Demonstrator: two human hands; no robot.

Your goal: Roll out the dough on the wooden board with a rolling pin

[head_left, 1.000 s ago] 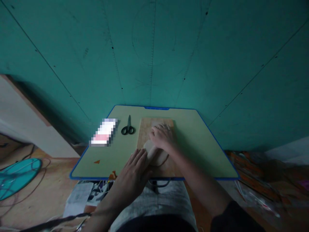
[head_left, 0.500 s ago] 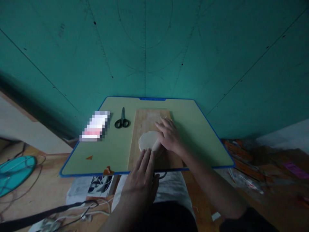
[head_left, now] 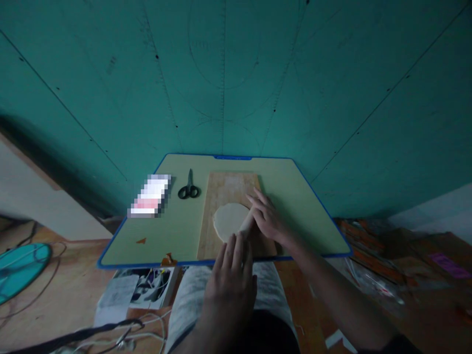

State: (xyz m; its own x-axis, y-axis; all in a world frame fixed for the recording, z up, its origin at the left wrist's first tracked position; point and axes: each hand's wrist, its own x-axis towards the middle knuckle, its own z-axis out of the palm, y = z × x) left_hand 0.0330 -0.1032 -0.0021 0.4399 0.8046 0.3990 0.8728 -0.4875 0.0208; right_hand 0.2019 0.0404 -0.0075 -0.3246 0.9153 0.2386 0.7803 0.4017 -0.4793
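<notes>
A thin round sheet of pale dough (head_left: 230,221) lies on a wooden board (head_left: 207,246). A pale rolling pin (head_left: 247,222) slants across its right edge, with its ends under my hands. My left hand (head_left: 232,275) rests on the near end, fingers stretched out and close together. At the far end, my right hand (head_left: 267,216) presses down with its palm, fingers stretched forward and slightly apart. Neither hand wraps round the pin. My palms hide part of it.
The board lies on a pale green, blue-edged tabletop (head_left: 309,221). To its left are black-handled scissors (head_left: 189,189) and a blurred-out phone-like rectangle (head_left: 150,195). A green wall (head_left: 228,98) rises behind. Cables (head_left: 147,329) and a box of items (head_left: 153,287) are on the floor.
Both hands and the rolling pin have moved to the right across the dough, uncovering more of the sheet. The view has shifted slightly.
</notes>
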